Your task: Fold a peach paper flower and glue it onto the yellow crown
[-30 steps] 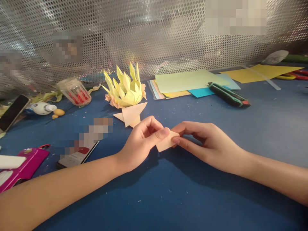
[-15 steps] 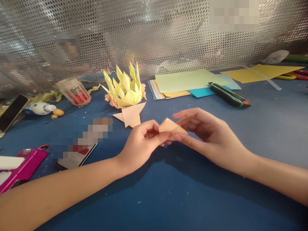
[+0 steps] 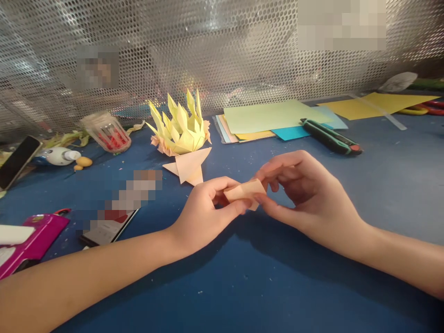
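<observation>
Between the two hands, just above the blue table [image 3: 263,277], a small folded peach paper piece [image 3: 245,190] is pinched at both ends; left hand [image 3: 204,212] grips its left end, right hand [image 3: 305,194] its right (both grips clamped on it); its long axis runs left to right; a yellow paper flower [image 3: 180,127] stands beyond.

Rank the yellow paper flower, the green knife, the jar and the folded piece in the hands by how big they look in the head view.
1. Yellow paper flower.
2. Green knife, long but thin; close to the flower, so this order is unsure.
3. Jar.
4. Folded piece, smallest though nearest the camera, and partly hidden by the hands.
</observation>
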`<state>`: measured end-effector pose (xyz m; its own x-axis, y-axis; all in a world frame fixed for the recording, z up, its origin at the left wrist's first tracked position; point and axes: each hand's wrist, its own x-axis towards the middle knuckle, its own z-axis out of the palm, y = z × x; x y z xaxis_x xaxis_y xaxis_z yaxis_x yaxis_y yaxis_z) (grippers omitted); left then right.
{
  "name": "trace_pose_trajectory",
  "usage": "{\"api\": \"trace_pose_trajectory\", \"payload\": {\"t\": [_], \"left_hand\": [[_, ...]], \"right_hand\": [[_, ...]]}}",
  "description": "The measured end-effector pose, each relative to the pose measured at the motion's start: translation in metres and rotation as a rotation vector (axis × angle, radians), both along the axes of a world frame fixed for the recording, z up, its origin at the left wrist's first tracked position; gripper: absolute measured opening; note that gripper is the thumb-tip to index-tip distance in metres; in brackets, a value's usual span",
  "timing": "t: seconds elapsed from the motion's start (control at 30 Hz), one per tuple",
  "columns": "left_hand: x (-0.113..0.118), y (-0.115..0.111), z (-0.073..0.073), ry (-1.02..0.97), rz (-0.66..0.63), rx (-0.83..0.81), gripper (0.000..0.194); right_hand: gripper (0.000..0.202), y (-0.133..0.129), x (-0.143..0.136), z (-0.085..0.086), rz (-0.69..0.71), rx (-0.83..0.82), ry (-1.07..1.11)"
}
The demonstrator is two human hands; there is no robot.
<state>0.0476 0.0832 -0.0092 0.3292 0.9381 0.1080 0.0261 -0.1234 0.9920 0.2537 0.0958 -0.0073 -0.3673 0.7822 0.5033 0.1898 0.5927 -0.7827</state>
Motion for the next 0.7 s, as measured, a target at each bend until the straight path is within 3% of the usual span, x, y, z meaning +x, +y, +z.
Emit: {"api": "trace_pose_trajectory", "payload": {"t": [0.23,0.5,0.7], "left_hand": [[0.0,-0.001,0.003,-0.073,-0.034,-0.082,0.02],[-0.002,-0.002,0.004,-0.097,-0.07,-0.093,0.023],[-0.003,0.001,0.002,-0.21,-0.092,-0.102,0.027]], "right_hand": [[0.013,0.002,-0.002,0.002,-0.019,-0.003,0.002],[0.008,0.001,0.0,0.01,-0.016,0.212,-0.13],[0.01,0.006,0.0,0.008,-0.058,0.119,-0.184]]}}
